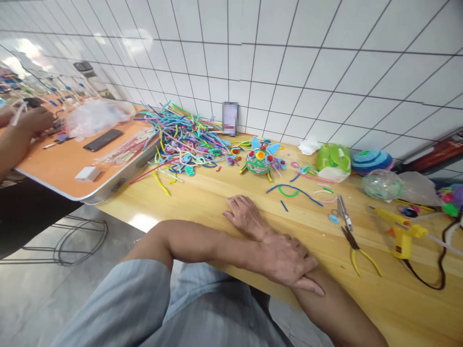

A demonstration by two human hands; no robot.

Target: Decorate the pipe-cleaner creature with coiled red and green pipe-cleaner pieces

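Observation:
My left hand (287, 260) is laid across my right forearm (325, 299), its fingers curled over the far side and the thumb on the near side. My right hand (246, 216) rests palm down on the wooden table, fingers loosely stretched, holding nothing. Beyond it stands a craft figure (258, 163) with a green round body, red and orange discs, and blue ear-like pieces. Blue and green pipe cleaner pieces (289, 189) lie just past my hands. To the right are yellow-handled pliers (356, 250) and scissors (344, 212).
A yellow glue gun (401, 233) with a black cord lies at right. A pipe cleaner heap (181, 135) and a propped phone (230, 118) stand by the tiled wall. At left, another person's hand (36, 120) is over an orange table (58, 166) holding a dark phone (103, 140).

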